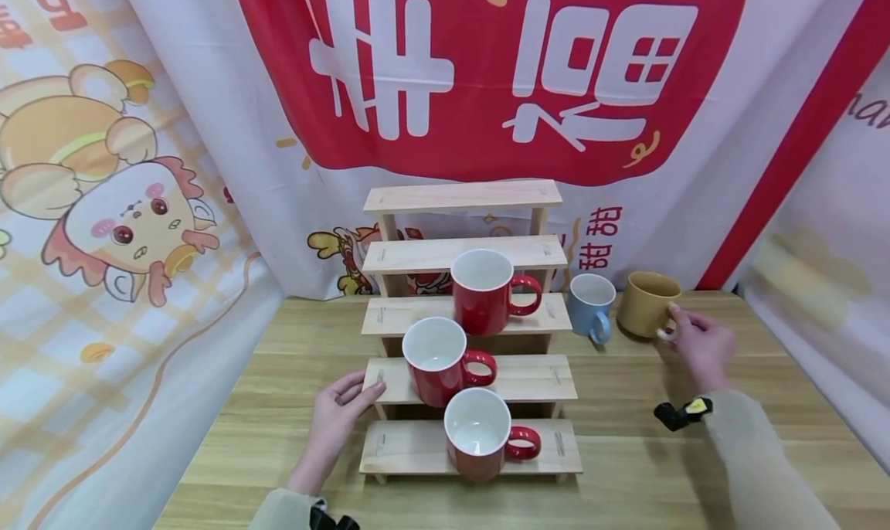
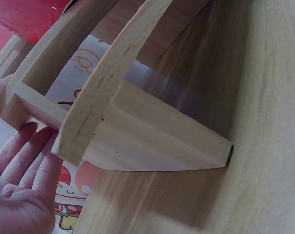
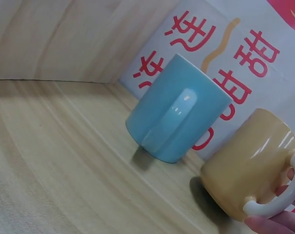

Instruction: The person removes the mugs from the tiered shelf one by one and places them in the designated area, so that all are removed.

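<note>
Head view, rack (image 1: 462,195): Three mugs stand on the stepped wooden rack: a lower red mug (image 1: 477,437) on the bottom tier, a middle red mug (image 1: 436,368) on the second, an upper red mug (image 1: 481,302) on the third.
Head view, table (image 1: 626,453): Two mugs are off the rack, to its right: a small blue mug (image 1: 589,304) and, just beside it, a yellow mug (image 1: 643,310).
Head view, progress: With three mugs up and two off, the work appears about midway.
Head view, left hand (image 1: 337,408): Palm inward, it reaches to the left end of the second tier.
Head view, right hand (image 1: 704,348): Well apart from the left, it extends to the yellow mug's handle.
Left wrist view, left hand: Nearly straight fingers lie under the tier's end, thumb opposite, lightly pinching the board.
Right wrist view, right hand: Fingers and thumb clasp the yellow mug's white handle.
Right wrist view, yellow mug: It sits at the blue mug's right; whether its base touches the table is hard to tell.
</note>
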A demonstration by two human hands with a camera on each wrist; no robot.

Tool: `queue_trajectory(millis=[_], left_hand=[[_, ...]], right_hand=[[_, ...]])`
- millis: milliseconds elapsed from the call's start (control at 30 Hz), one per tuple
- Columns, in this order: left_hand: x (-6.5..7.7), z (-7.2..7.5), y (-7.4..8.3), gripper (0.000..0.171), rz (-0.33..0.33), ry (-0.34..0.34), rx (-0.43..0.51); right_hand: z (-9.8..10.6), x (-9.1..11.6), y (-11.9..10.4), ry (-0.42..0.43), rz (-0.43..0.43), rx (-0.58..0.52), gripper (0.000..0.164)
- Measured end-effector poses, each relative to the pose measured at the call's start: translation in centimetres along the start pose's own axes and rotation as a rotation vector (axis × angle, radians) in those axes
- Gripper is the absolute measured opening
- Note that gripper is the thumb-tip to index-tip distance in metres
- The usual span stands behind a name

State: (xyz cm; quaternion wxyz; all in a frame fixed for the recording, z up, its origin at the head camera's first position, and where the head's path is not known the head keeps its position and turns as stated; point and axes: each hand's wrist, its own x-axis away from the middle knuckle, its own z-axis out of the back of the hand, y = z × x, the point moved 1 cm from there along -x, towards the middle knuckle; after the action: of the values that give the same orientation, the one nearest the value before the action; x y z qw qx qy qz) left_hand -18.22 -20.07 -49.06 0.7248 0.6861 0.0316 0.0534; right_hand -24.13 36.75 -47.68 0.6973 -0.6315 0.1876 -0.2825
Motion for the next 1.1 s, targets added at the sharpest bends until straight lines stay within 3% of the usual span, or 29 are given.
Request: queue_trajectory(millis=[267, 600, 900, 1100], left_hand=[[0.1, 0.1, 0.1, 0.050, 0.013, 0.002, -0.016], [0.0, 0.0, 0.1, 0.050, 0.018, 0.006, -0.010], [0.1, 0.1, 0.1, 0.052, 0.026, 0.002, -0.013], [0.0, 0.1, 0.1, 0.050, 0.017, 0.003, -0.004]], right_hand=[[0.1, 0.3, 0.5, -0.015, 0.004, 0.053, 0.055], [0.0, 0.9, 0.8, -0.014, 0.025, 0.025, 0.046], [0.1, 1.5, 1.6, -0.024, 0.063, -0.061, 0.016], [0.1, 1.5, 2.0, -0.013, 0.068, -0.061, 0.013]])
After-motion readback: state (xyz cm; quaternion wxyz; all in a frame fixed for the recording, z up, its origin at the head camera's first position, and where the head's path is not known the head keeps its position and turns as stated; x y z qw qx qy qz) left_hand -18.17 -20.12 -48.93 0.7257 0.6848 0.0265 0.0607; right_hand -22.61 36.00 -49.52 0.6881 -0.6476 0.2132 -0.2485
